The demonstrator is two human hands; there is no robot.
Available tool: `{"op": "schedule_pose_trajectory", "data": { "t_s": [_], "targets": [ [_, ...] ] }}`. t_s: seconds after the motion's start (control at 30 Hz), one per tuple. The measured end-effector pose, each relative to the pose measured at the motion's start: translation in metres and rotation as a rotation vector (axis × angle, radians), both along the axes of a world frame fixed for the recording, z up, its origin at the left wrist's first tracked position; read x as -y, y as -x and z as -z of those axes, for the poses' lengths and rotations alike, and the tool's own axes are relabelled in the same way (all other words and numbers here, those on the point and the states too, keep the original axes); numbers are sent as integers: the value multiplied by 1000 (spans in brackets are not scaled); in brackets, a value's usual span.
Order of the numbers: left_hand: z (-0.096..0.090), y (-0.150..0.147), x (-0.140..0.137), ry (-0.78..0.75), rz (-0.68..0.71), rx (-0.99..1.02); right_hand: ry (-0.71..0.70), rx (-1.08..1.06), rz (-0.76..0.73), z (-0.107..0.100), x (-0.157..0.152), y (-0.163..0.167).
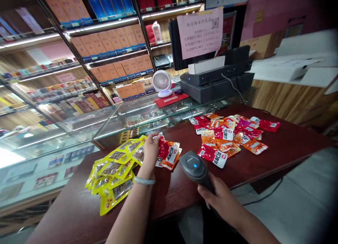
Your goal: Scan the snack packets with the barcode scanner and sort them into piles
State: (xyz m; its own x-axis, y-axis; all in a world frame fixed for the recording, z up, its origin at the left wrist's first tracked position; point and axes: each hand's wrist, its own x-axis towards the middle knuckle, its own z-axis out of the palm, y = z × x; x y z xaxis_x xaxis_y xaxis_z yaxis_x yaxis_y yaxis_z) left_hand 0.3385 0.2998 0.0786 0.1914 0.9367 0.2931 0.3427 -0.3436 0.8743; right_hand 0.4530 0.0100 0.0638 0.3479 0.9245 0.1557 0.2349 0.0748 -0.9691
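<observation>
Your right grip [221, 196] wraps the scanner [194, 166]; aim it squarely at the red packets [169, 153]. Your left grip [151, 146] is at them, can't tell if pinching.

Your left hand [151, 148] hides part of the red and orange packets [171, 152], and its fingertips are unclear. Your right hand [219, 194] covers much of the scanner [194, 166] handle. The near edge cuts off your forearms [130, 215]. The pink sheet's [198, 32] smallest print is illegible.

Lit shelves [102, 25], glass counter [76, 131], grey floor [306, 177]
</observation>
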Motion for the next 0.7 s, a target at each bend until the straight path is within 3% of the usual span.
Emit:
{"op": "schedule_pose_trajectory", "data": {
  "t_s": [0.2, 0.3, 0.43, 0.6, 0.7],
  "targets": [
    [4, -17, 0, 203, 64, 335, 32, -9, -112, -4, -17, 12],
    [10, -22, 1, 307, 96, 399, 12, -16, -155, -7, -24, 16],
    [19, -22, -2, 309, 111, 224, -28, -19, -171, -11, -30, 18],
    [17, -2, -15, 179, 88, -205, -12, -26, -126, -9, -28, 14],
    [8, 11, -20, 206, 214, -419, 14, -25, -84, -5, -25, 12]
  ]
}}
